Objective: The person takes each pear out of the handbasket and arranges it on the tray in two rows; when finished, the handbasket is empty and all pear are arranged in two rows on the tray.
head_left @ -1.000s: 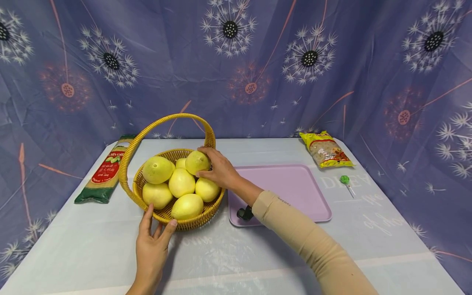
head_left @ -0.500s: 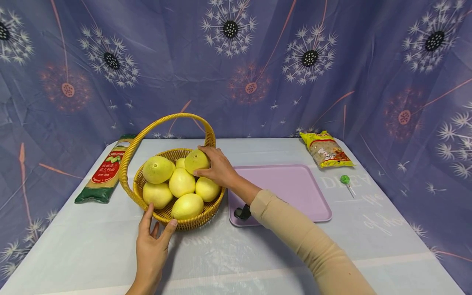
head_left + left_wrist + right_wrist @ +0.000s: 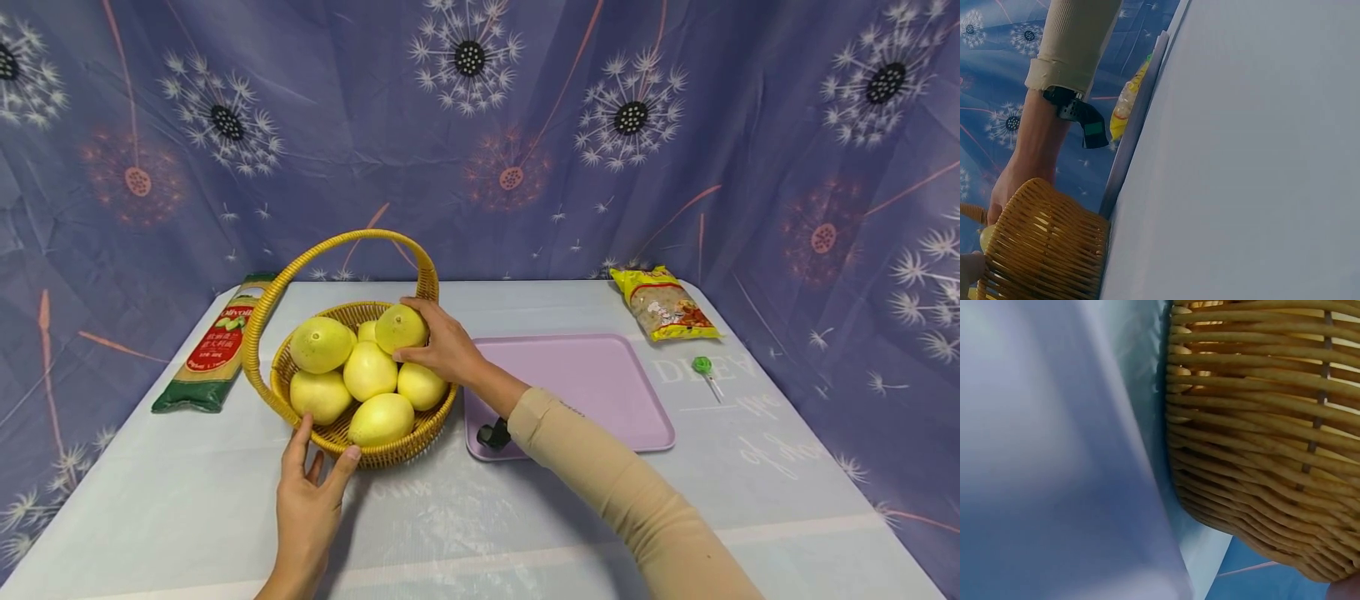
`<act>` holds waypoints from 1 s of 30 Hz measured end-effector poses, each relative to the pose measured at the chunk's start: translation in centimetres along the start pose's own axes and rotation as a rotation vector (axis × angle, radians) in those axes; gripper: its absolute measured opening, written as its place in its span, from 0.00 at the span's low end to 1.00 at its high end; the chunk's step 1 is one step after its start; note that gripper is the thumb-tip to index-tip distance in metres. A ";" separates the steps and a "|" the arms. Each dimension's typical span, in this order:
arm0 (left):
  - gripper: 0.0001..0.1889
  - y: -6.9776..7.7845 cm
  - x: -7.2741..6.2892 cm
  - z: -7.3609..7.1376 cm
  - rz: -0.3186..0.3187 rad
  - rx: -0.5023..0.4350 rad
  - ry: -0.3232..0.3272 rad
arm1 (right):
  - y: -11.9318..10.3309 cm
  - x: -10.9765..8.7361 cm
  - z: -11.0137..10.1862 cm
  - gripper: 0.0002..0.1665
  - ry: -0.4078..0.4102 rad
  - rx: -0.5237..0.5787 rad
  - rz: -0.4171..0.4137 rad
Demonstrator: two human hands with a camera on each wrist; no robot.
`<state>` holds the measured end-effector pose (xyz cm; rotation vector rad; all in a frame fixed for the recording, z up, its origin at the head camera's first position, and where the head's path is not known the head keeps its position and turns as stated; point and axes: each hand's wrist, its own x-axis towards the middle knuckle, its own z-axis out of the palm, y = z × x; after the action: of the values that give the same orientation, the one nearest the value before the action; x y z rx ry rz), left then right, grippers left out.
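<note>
A yellow wicker basket [image 3: 408, 447] with a tall arched handle stands on the table, filled with several smooth, yellow, oval fruits [image 3: 382, 420] whose exact kind I cannot tell. My right hand [image 3: 447, 343] reaches over the basket's right side and grips the upper right yellow fruit [image 3: 399, 326], thumb below and fingers above. At the front left rim my left hand [image 3: 309, 510] holds the basket, its thumb and forefinger on the edge. The left wrist view shows the woven basket wall [image 3: 1047, 250] and the right hand [image 3: 1015, 187] behind it; in the right wrist view the wall [image 3: 1260, 437] fills the right side.
A lilac tray [image 3: 570, 367] lies right of the basket, partly under the right forearm. Behind left is a red and green pasta packet [image 3: 217, 346]. At back right are a yellow snack bag [image 3: 667, 308] and a green lollipop [image 3: 702, 367].
My right hand's grip on the upper right fruit has shifted slightly left, and its thumb has come further across the fruit. The left hand and the basket stay where they were.
</note>
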<state>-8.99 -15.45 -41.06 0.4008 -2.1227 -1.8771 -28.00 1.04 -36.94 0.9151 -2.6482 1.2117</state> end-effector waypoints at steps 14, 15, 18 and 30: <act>0.42 0.0 0.0 -0.1 0.004 0.017 0.007 | 0.4 -0.2 -0.1 0.50 0.020 -0.012 -0.002; 0.42 0.0 0.0 -0.1 0.005 0.017 0.007 | 0.3 -0.2 -0.1 0.50 0.022 -0.013 -0.007; 0.42 0.0 -0.1 -0.1 0.006 0.014 0.005 | 0.2 -0.3 -0.3 0.50 0.030 -0.012 -0.018; 0.42 0.0 0.0 -0.1 0.012 0.025 0.010 | -0.5 -1.5 -1.8 0.49 0.038 0.108 -0.042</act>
<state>-8.92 -15.54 -41.03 0.4008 -2.1390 -1.8398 -26.83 2.80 -35.86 0.9485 -2.5428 1.3595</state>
